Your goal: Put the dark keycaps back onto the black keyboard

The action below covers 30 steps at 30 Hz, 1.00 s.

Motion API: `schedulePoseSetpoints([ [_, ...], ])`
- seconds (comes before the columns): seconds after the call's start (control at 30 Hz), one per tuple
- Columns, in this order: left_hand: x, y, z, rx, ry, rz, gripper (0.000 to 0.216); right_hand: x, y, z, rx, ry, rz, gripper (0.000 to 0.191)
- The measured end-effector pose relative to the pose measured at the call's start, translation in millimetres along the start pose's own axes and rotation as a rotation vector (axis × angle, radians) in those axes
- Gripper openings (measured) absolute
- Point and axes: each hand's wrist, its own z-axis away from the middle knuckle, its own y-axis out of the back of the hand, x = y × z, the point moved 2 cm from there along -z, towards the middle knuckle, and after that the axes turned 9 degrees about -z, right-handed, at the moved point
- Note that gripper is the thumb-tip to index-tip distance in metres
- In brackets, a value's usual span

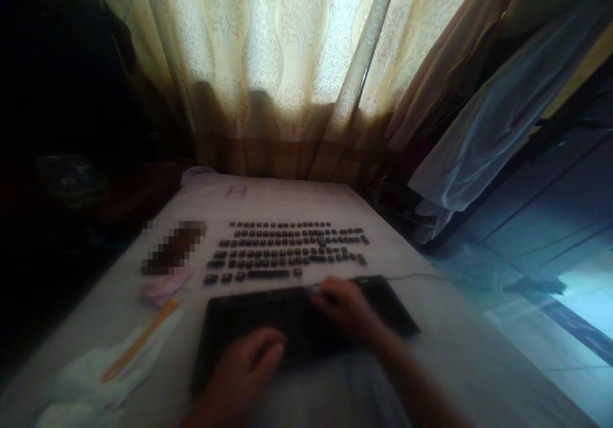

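A black keyboard base (292, 326) with its keys off lies at the near side of the bed-like surface. My left hand (249, 361) rests over its front left part, fingers curled in; whether anything is inside them is hidden. At the back edge of the base, right of its middle, my right hand (342, 303) is closed, with a small pale bit at its fingertips too blurred to name. Behind the base, loose black keycaps (272, 253) are laid out in rows like a keyboard layout, with a long space bar (268, 274) in the nearest row.
On the left lie a pink cloth (165, 286), an orange-brown strip (138, 343) on crumpled white material (90, 370), and a pixelated dark item (175, 247). A cable (412, 276) runs right from the base. Curtains (301, 51) hang behind; pale fabric (479, 140) hangs at right.
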Motion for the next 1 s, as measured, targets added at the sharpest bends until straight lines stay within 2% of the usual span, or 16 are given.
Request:
schedulePoseSetpoints([
  [0.17, -4.9, 1.5, -3.3, 0.032, 0.027, -0.012, 0.037, 28.9, 17.1, -29.8, 0.023, -0.309, 0.09, 0.013],
  [0.27, -5.4, 3.0, -3.6, 0.035, 0.037, -0.036, 0.036, 37.7, 21.6, -44.5, -0.013, -0.405, 0.129, 0.015],
  [0.43, -6.5, 1.9, -2.5, 0.008, 0.026, -0.082, 0.034, 53.1, 9.2, -65.5, -0.1, -0.467, 0.191, 0.011],
  [0.6, -8.4, 1.5, -2.9, 0.001, 0.033, -0.103, 0.035, 67.3, -2.8, -68.6, -0.158, -0.529, 0.216, 0.014],
  [0.87, -11.2, 0.6, -3.3, 0.004, 0.003, -0.111, 0.032, 62.8, 5.4, -60.5, -0.205, -0.461, 0.165, 0.026],
  [1.0, -9.1, 1.1, -3.3, 0.0, -0.002, -0.114, 0.033, 60.8, 0.9, -62.7, -0.212, -0.439, 0.173, 0.021],
])
